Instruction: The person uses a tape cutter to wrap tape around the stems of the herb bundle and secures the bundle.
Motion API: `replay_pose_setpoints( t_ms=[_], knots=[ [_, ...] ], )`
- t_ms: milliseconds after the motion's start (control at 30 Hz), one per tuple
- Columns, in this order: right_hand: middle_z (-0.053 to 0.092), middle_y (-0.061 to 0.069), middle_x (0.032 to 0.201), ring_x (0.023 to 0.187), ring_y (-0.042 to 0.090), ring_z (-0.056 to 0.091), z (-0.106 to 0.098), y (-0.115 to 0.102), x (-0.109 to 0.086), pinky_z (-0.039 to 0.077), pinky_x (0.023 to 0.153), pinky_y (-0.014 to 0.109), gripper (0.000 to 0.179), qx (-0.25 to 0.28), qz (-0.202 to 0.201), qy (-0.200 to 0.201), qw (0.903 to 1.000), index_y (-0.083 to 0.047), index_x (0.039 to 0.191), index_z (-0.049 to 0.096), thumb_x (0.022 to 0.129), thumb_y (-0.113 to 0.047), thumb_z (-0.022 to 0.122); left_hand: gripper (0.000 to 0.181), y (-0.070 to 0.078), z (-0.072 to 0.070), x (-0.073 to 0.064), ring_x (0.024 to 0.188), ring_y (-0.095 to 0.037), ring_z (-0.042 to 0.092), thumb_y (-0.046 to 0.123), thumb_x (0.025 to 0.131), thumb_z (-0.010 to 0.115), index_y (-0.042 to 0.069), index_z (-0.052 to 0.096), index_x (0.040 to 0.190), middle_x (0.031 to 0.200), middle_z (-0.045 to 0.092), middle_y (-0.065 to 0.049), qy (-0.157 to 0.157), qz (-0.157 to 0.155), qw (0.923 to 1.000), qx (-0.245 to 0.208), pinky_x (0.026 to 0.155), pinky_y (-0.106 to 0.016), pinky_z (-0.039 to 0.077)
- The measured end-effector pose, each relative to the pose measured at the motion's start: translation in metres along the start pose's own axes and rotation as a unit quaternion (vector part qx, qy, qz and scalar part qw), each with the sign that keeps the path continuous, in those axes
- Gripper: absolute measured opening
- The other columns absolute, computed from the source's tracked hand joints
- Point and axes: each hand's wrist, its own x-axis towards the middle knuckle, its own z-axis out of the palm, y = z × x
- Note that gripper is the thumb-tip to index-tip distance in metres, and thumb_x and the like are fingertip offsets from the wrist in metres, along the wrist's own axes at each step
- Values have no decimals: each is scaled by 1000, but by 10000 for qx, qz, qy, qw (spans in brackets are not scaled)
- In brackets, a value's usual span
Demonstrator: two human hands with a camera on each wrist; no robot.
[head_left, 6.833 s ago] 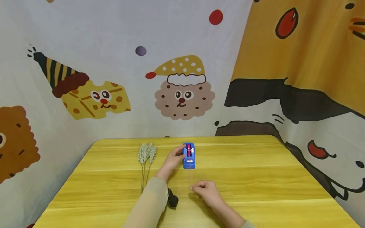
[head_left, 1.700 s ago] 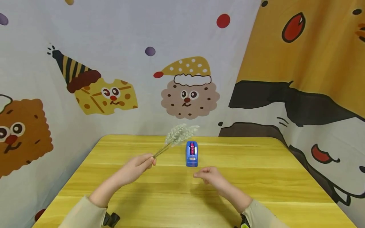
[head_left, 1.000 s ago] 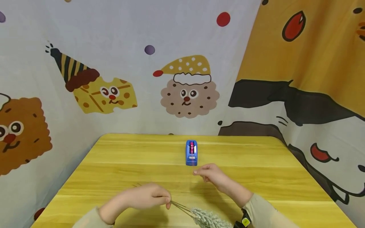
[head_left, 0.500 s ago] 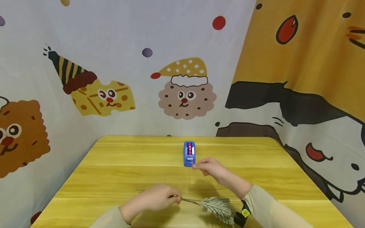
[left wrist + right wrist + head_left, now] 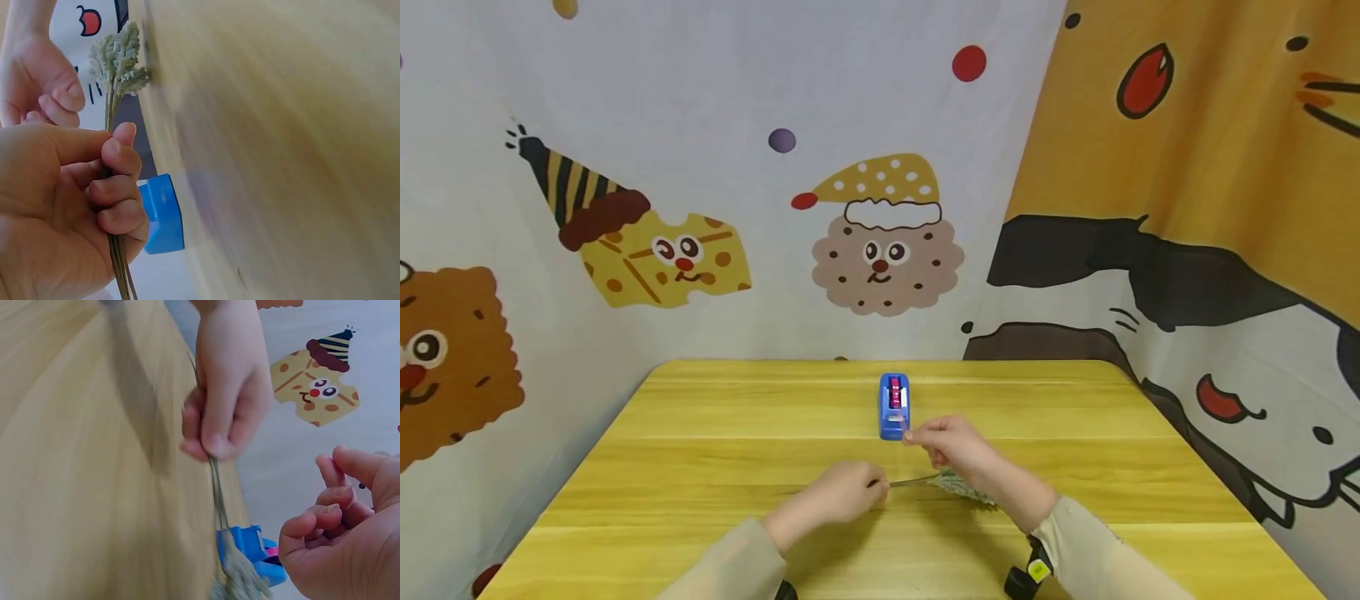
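My left hand grips the thin stems of several pale grey-green flower sprigs, fingers curled round them. The sprigs lie sideways over the table, heads to the right; in the head view my right hand partly covers the heads. Thumb and forefinger of that hand are pinched together at the front end of a blue tape dispenser, on a faint clear strip of tape that is hard to make out. A pink roll sits in the dispenser, which stands on the table.
The yellow wood-grain table ends at a cartoon-printed cloth behind. A black wrist camera is strapped at my right wrist.
My left hand took up the sprigs from the table, turned their heads to the right, and lately brought them forward below the right hand. The right hand moved closer to the dispenser.
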Motion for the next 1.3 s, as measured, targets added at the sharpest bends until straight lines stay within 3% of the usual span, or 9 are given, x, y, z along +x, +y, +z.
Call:
replay_pose_setpoints(
  t_ms=[200,467,700,900,1100,1300],
  knots=[
    [36,-2,53,50,11,32,14,15,-8,34,53,27,22,159,81,302,9994,0,83,70,89,-22,70,24,-3,7,10,52,-6,42,12,99,50,11,66,79,66,53,7,45,-72,9999,84,49,-24,39],
    [41,-5,59,50,7,33,32,37,-15,37,52,23,36,461,170,684,9964,10,101,67,88,-23,70,21,-8,9,14,49,-6,40,15,98,52,12,65,82,63,50,5,-17,-152,9999,-67,46,-23,36],
    [39,-7,55,49,7,33,42,55,-16,35,49,21,33,1020,225,892,9905,12,103,66,89,-17,69,19,-11,10,15,53,-8,43,19,99,52,13,68,93,75,57,6,3,-259,9996,-57,49,-26,39],
    [34,-7,52,47,7,30,46,65,-17,32,47,23,33,1260,281,1035,9862,12,103,67,89,-17,69,22,-12,11,16,51,-9,39,16,100,49,10,61,82,62,45,4,-26,-342,9993,-180,47,-25,35],
    [36,-6,53,48,8,31,46,70,-18,33,47,24,31,1317,276,1176,9839,13,102,67,88,-16,69,27,-8,11,17,51,-9,37,14,99,49,13,50,72,60,41,4,44,-314,9994,-162,47,-24,32],
    [38,-4,53,47,9,31,46,72,-21,34,46,24,29,1225,186,1264,9842,12,99,68,89,-15,69,26,-4,11,19,54,-8,40,16,99,51,10,57,74,62,43,5,95,-118,9998,-116,50,-25,36]
  ],
)
